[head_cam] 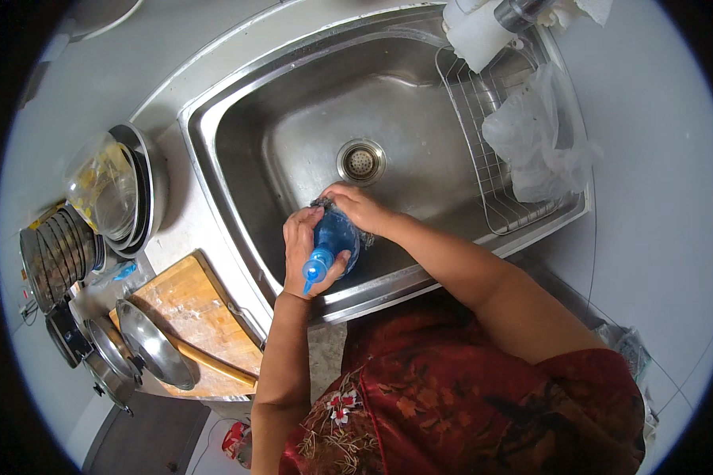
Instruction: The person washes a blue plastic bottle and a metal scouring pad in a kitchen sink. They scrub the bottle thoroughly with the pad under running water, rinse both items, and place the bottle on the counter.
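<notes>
A blue plastic bottle [336, 234] is tilted over the near part of the stainless-steel sink [297, 133], its nozzle cap towards me. Gripping it around the side and neck is my left hand [300, 240], the thumb beside the cap. My right hand [359, 208] presses a grey mesh scrubber, seemingly steel wool [322, 203], to the bottle's far end and right side. Part of the scrubber is hidden under the fingers and behind the bottle. The drain strainer [361, 161] lies just beyond both hands.
A wire rack [472, 133] with a clear plastic bag [526, 142] spans the sink's right end. The faucet [517, 13] is at top right. Left are stacked bowls [154, 178], a wooden cutting board [214, 309], a rolling pin [211, 359] and a metal lid [154, 344].
</notes>
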`<state>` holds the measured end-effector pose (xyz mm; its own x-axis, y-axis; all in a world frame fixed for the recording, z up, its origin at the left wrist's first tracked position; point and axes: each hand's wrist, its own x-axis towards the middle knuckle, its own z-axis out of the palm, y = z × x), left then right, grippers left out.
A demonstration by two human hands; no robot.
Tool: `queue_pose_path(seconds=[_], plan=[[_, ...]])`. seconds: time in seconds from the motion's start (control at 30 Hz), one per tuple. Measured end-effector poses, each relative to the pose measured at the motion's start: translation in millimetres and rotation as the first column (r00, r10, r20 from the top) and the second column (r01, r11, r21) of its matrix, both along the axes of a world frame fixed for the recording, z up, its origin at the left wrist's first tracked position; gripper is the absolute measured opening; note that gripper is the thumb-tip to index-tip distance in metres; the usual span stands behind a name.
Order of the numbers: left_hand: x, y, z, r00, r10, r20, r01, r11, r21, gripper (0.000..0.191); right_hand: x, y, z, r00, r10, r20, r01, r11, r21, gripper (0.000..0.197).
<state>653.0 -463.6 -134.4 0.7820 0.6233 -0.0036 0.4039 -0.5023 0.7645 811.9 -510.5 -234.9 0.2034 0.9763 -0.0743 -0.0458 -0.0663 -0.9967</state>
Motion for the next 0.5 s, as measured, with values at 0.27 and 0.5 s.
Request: queue_pose_path(seconds=[0.27, 0.5], plan=[[-1, -25, 20, 0.95, 0.282, -0.135, -0.294, 0.952, -0.08, 0.063, 5, 8, -37, 0.972, 0.12, -0.202, -0.189, 0.909, -0.371, 0.026], [11, -49, -12, 0.728, 0.683, 0.061, -0.659, 0.721, -0.214, 0.035, -4, 20, 53, 0.961, 0.2, 0.193, -0.213, 0.976, 0.05, 0.029]])
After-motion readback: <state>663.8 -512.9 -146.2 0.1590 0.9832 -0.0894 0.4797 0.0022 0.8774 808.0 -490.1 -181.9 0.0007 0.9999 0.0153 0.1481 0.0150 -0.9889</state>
